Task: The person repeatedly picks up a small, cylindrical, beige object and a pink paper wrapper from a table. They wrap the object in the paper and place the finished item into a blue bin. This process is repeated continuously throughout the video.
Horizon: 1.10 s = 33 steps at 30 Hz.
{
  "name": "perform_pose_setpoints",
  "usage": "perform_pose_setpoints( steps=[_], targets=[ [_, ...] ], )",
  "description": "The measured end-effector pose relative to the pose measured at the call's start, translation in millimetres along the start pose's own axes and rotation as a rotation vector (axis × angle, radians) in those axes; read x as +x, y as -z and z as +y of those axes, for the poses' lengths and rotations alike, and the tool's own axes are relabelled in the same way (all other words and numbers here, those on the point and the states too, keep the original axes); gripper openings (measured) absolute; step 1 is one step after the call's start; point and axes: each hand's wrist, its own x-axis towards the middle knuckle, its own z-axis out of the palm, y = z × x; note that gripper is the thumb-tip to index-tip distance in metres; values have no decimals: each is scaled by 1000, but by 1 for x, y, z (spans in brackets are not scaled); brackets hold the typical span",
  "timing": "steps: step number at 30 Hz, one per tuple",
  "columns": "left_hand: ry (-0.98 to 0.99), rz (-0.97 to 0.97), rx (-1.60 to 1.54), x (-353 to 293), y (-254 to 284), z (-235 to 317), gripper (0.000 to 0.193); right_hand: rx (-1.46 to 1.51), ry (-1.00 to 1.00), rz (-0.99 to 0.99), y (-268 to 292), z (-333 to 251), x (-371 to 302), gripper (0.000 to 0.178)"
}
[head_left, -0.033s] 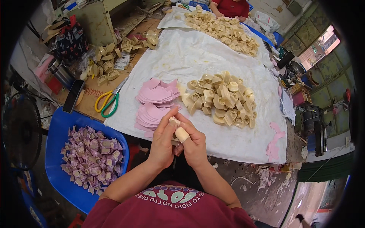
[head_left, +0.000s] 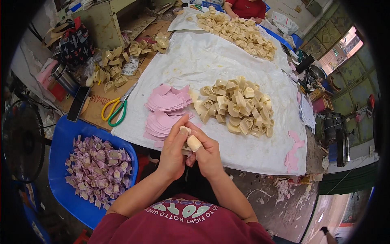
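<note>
My left hand and my right hand meet just off the near edge of the table, fingers closed around a small beige piece. Most of that piece is hidden by the fingers. A pale finger cover caps my right thumb, and the left thumb appears to have one too. Right beyond the hands lie overlapping stacks of thin pink cut sheets. To their right is a heap of hollow beige moulded pieces.
A blue tub of purple-wrapped pieces stands at lower left. Scissors and a phone lie on the table's left side. Another person sits at the far end by a larger beige heap. Pink scraps lie at right.
My hands and the piece in them stay almost exactly in place. A dark shape at the lower right edge has shifted slightly.
</note>
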Motion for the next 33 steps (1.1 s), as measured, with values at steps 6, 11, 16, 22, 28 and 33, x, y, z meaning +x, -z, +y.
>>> perform_pose_setpoints(
  steps=[6,11,16,22,28,33],
  targets=[
    [44,-109,136,4,8,7,56,-430,407,-66,11,10,-2,58],
    [137,-265,-114,-3,10,6,60,-282,183,11,8,-9,-10,55],
    [106,-270,-86,-1,12,2,69,-447,416,-13,17,-2,-5,52],
    [147,-312,-24,1,12,7,71,-579,478,-26,20,-10,-8,51],
    [173,-426,-211,-5,8,14,80,-268,377,-140,27,-15,-9,50],
    [-44,-429,49,-3,15,6,97,18,310,-111,14,-8,-9,49]
  ],
)
